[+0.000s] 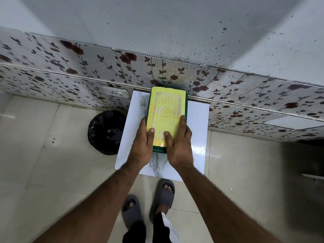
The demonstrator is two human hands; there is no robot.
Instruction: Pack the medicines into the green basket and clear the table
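Observation:
The green basket [187,104] stands on the small white marble-patterned table [198,137], against the wall. A yellow sheet with handwriting [166,107] lies over its top and hides whatever is inside. My left hand [142,144] grips the basket's near left side, thumb pressed on the yellow sheet. My right hand [178,144] grips the near right side, thumb and a finger also on the sheet. No medicines are visible.
A black-lined waste bin [106,132] stands on the floor just left of the table. The floral-tiled wall [87,76] runs behind it, with a white socket [115,93]. My feet in grey slippers [149,202] are on beige floor tiles below the table.

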